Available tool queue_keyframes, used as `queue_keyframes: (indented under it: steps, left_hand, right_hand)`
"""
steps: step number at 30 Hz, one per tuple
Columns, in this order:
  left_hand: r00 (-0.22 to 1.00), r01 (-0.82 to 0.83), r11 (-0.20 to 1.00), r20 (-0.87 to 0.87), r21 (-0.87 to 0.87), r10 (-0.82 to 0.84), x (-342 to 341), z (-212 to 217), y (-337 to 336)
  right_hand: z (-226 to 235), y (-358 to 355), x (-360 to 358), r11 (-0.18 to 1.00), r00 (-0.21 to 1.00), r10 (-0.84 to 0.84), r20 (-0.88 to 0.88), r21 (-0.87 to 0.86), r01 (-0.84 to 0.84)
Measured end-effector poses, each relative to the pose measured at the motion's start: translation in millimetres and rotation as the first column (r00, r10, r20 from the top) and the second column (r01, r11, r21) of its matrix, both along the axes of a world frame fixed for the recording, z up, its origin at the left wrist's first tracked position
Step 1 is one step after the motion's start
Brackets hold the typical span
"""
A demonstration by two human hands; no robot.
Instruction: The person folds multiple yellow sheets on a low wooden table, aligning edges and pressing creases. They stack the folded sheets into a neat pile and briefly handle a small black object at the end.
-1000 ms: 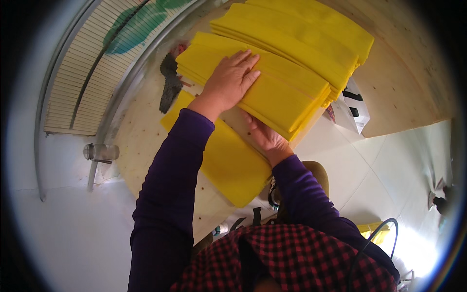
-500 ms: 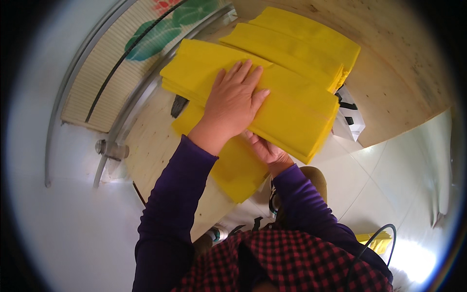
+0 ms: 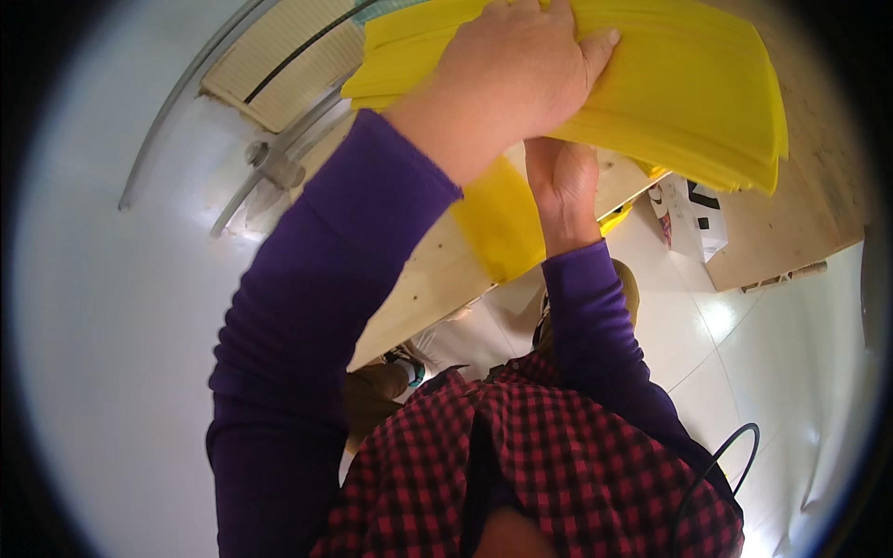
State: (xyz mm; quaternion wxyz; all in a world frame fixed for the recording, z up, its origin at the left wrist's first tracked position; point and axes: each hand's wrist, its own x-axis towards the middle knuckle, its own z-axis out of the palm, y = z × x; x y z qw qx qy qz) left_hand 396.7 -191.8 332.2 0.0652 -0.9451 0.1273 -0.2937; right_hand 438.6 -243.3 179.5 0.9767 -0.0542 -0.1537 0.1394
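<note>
A thick stack of folded yellow fabric sheets (image 3: 688, 93) is held up between my two hands at the top of the view. My left hand (image 3: 512, 70) presses on its upper face, thumb spread from the fingers, whose tips run to the picture's edge. From below, my right hand (image 3: 566, 172) supports the same stack; its fingers are mostly hidden under the fabric. Another yellow piece of fabric (image 3: 502, 223) lies beneath, on the pale wooden table (image 3: 400, 307), partly covered by my left forearm.
A white bag with black marks (image 3: 709, 223) stands beside a wooden panel (image 3: 781, 228) at the right. To the left, a bent metal rail (image 3: 321, 116) and a ribbed cream panel (image 3: 279, 56) border the table. Tiled floor (image 3: 698, 316) spreads below on the right.
Both hands have raised the yellow stack, which now appears larger and farther up and right. My view has also shifted. The separate yellow pile behind it is now mostly out of sight.
</note>
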Motion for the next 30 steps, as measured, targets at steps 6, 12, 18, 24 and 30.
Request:
queue_keyframes:
  steps: [6, 12, 18, 24, 30]
  left_hand:
    - [0.92, -0.244, 0.958, -0.275, 0.154, 0.279, -29.2, 38.1, 8.5]
    - [0.904, -0.186, 0.949, -0.333, 0.256, 0.267, -55.9, 72.4, 24.5]
    - [0.812, -0.311, 0.945, -0.487, 0.104, 0.321, -78.7, 107.2, 55.0]
    - [0.661, -0.218, 0.887, -0.73, -0.407, -0.172, -99.8, 112.3, 73.3]
    - [0.734, -0.304, 0.942, -0.597, 0.14, 0.325, -71.4, 53.3, 72.0]
  right_hand:
    - [10.6, 30.3, -27.2, 0.995, 0.998, -0.001, 0.066, -0.1, 0.008]
    - [29.0, 60.7, -52.0, 0.987, 0.985, 0.16, 0.063, -0.01, -0.159]
    - [49.6, 66.1, -59.7, 0.959, 0.96, 0.28, 0.03, -0.061, -0.278]
    - [37.7, 67.4, -57.8, 0.885, 0.888, 0.456, -0.063, -0.078, -0.46]
    - [1.5, 49.9, -55.2, 0.759, 0.756, 0.639, -0.138, -0.048, -0.65]
